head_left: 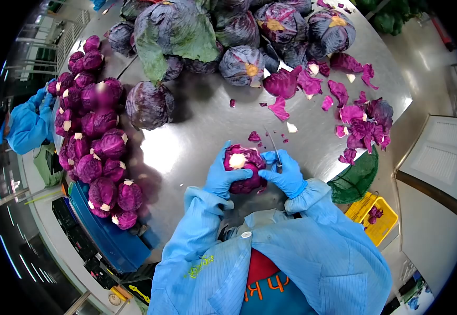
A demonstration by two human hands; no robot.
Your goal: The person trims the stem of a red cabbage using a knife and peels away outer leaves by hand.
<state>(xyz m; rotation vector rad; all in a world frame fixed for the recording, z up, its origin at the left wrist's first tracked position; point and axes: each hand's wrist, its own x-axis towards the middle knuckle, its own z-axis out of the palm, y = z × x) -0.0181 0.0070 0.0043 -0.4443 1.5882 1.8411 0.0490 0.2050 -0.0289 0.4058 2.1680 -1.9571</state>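
Observation:
A red cabbage (247, 183) with a pale cut stem end facing up is between my hands, just above the metal table. My left hand (219, 174), in a blue glove, is wrapped round the cabbage's left side. My right hand (287, 176), also gloved, is closed on a knife (272, 140) whose thin blade points away from me. The right thumb and fingertips touch the cabbage's right side. Small purple leaf scraps (254, 136) and a white stem piece (291, 127) lie just beyond the blade.
Trimmed red cabbages (99, 123) line the table's left side. Untrimmed cabbages (241, 65) are heaped at the back. Torn leaves (362, 126) lie at right, above a green net (355, 178) and a yellow basket (388, 223). A blue bin (105, 231) stands lower left; another person (29, 126) is beyond.

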